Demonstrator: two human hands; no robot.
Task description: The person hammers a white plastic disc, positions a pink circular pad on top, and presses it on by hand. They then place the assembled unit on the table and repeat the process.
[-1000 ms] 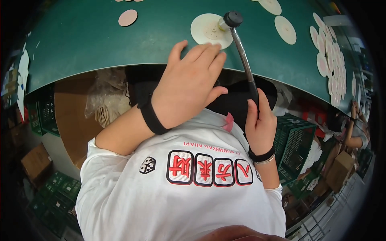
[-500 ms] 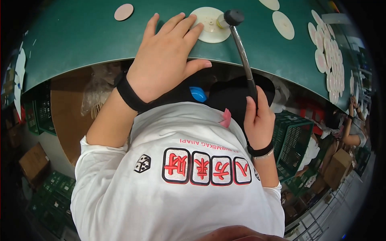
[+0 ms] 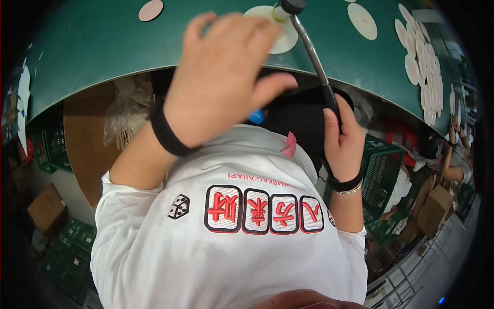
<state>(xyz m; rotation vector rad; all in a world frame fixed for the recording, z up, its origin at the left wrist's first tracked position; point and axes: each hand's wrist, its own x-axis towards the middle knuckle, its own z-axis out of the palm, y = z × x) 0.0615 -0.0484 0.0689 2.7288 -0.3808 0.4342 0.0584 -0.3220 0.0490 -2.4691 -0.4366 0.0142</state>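
My right hand (image 3: pixel 346 147) is wrapped round the black grip of a mallet (image 3: pixel 313 50) with a shiny metal shaft. The mallet's dark cap and pale, yellow-edged face rest over a round off-white disc (image 3: pixel 285 42) near the table edge; whether they touch cannot be seen. My left hand (image 3: pixel 218 82), slightly blurred, is raised over the near edge with its fingers apart and nothing in them. It hides the left part of the disc.
On the green table (image 3: pixel 103 46) lie a pink disc (image 3: pixel 151 10), a cream disc (image 3: pixel 362 21) and a heap of pale discs (image 3: pixel 424 67) at right. Below the edge are a cardboard box (image 3: pixel 85 139) and green crates (image 3: pixel 378 175). Another person's arm (image 3: pixel 452 159) shows far right.
My left hand has lifted off the disc and come nearer, shifting right. The right hand has drawn back a little toward me and to the right, its grip kept on the mallet.
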